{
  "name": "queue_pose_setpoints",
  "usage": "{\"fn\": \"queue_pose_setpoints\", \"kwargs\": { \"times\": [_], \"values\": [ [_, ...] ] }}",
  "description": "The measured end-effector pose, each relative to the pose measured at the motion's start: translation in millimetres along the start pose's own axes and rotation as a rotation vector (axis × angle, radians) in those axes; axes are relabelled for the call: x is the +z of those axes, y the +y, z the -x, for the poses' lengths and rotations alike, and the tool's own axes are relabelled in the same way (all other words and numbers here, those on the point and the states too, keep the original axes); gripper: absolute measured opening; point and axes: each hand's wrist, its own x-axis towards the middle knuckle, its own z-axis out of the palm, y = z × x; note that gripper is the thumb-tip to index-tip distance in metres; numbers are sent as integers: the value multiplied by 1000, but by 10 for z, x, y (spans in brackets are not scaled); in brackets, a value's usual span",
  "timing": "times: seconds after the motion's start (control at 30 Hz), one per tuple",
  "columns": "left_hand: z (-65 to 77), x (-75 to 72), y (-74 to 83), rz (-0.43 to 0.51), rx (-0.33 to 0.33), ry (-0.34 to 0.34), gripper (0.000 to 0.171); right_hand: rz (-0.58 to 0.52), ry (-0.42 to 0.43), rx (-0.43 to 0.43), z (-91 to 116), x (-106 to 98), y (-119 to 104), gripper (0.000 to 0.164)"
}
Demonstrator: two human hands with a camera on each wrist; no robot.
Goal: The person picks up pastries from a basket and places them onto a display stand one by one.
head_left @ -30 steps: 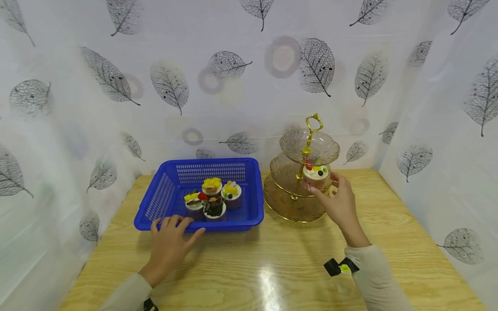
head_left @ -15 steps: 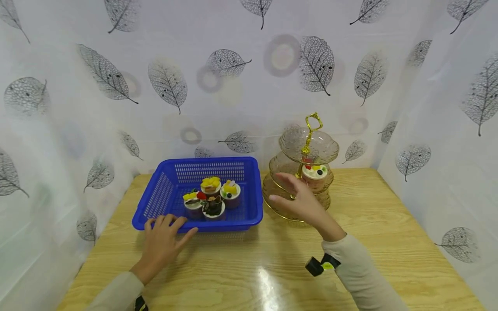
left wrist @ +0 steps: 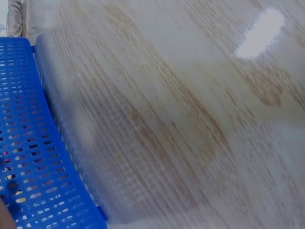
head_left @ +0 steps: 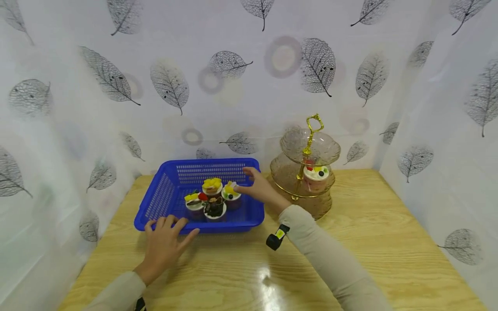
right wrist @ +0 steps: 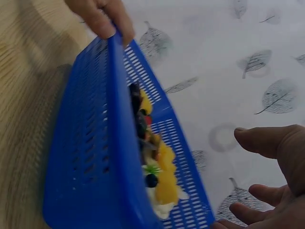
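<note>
My left hand (head_left: 162, 244) holds the front rim of a blue plastic basket (head_left: 233, 226), its fingers over the edge. In the basket sit several dessert cups: one topped with yellow fruit and a blueberry (head_left: 231, 198), one with dark chocolate (head_left: 215, 211), one with yellow cubes (head_left: 212, 185) and one with a strawberry (head_left: 194, 204). Over the basket's right side, my right hand (head_left: 261, 189) is empty, thumb and fingers spread, close to the blueberry-topped cup. A further fruit-topped cup (head_left: 316, 179) stands on the middle tier of a three-tier stand (head_left: 284, 172).
The stand has clear gold-rimmed plates and a gold handle (head_left: 316, 123); my right forearm passes in front of it. A wooden table (head_left: 218, 268) carries everything. Behind and at both sides hangs a leaf-print curtain (head_left: 241, 99).
My right hand has let go of the fruit cup on the stand's middle tier and moved left to the basket. The left hand stays on the basket's rim.
</note>
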Motion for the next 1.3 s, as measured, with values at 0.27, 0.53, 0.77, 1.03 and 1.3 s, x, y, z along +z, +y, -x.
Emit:
{"fn": "queue_pose_setpoints", "kwargs": {
  "times": [0.27,0.53,0.77,1.03,1.3],
  "values": [
    [-25,-17,7,23,-10,-5,43,83,15,55,-136,335,95,82],
    [-37,-14,9,16,-10,-9,44,184,92,116,-288,520,227,87],
    [-5,16,14,23,-2,5,43,248,46,113,-310,611,339,90],
    [-3,14,-4,37,4,24,40,445,85,113,-291,656,329,81],
    [-15,9,25,47,-8,-1,41,462,154,134,-264,634,308,71]
  ]
}}
